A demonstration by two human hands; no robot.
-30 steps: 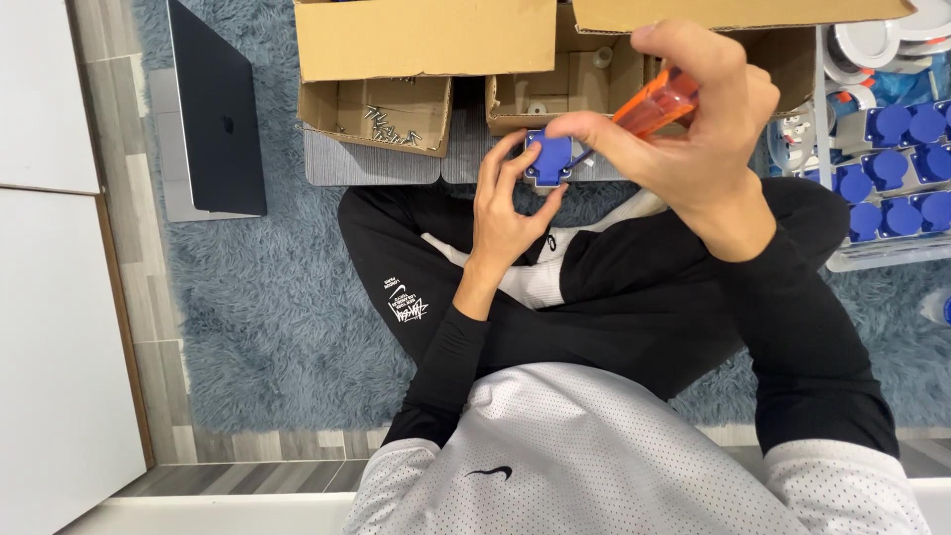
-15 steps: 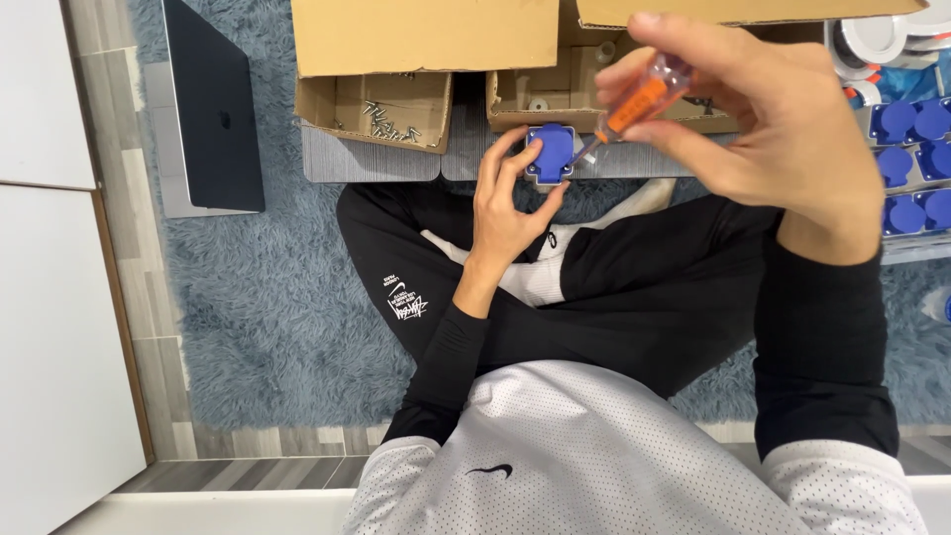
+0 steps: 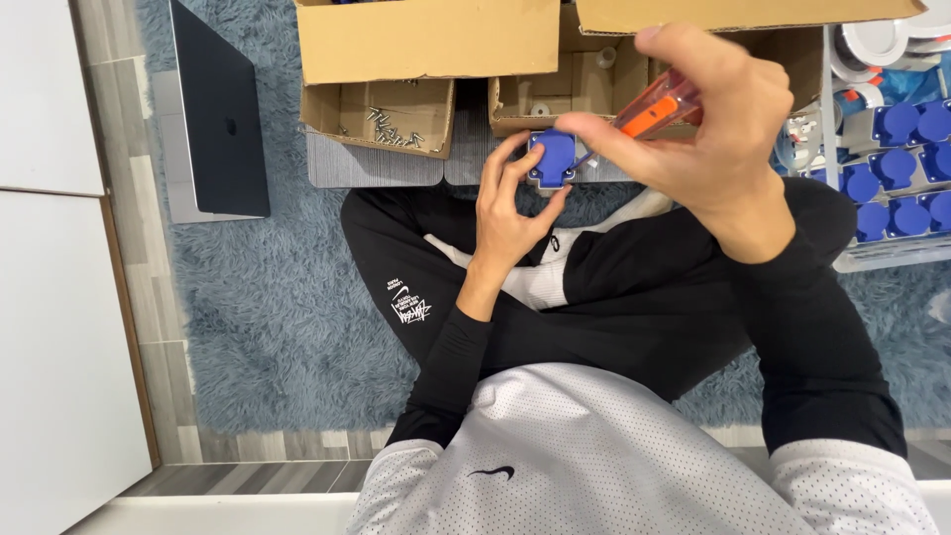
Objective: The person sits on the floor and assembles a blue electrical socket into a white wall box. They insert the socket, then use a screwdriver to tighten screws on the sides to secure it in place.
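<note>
Seated cross-legged on a blue rug [image 3: 267, 327], the person's left hand [image 3: 507, 213] stays clamped on a blue socket part [image 3: 553, 159] while the right hand [image 3: 708, 129], gripping an orange-handled screwdriver [image 3: 656, 107], has lowered its tip back to it.

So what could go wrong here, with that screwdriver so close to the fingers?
The orange screwdriver in the right hand points at the small blue part pinched by the left hand; a slip might jab those fingers. Held in the air over the shaggy rug, a dropped piece could get lost.
</note>
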